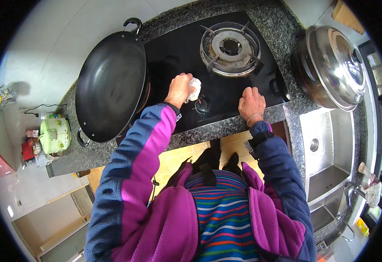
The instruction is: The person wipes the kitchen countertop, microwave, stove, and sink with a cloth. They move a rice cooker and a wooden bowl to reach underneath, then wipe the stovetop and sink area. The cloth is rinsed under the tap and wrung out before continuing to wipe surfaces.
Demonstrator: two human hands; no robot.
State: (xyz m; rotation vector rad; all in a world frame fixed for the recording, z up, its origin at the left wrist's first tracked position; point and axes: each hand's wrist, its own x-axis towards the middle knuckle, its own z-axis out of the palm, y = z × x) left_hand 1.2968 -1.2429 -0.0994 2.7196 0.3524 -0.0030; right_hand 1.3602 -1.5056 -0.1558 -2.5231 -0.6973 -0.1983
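Note:
My left hand [179, 87] grips a crumpled white cloth or paper wad [195, 89] against the black glass gas cooktop [178, 55]. Just right of the wad is a round control knob [201, 104] with a red mark. Curled into a loose fist, my right hand [252, 104] rests at the cooktop's front edge; its fingertips are hidden, and no object shows in it. Beyond both hands sits the right gas burner [230, 48] with its metal pan support. A large black two-handled wok [112, 86] stands left of my left hand, over the cooktop's left side.
A big lidded steel pot [331, 68] stands on the speckled granite counter [277, 29] at the right, behind a steel sink [338, 140] with a faucet [353, 190]. Farther left are a pale green rice cooker [55, 136] and a loose black cord [42, 106].

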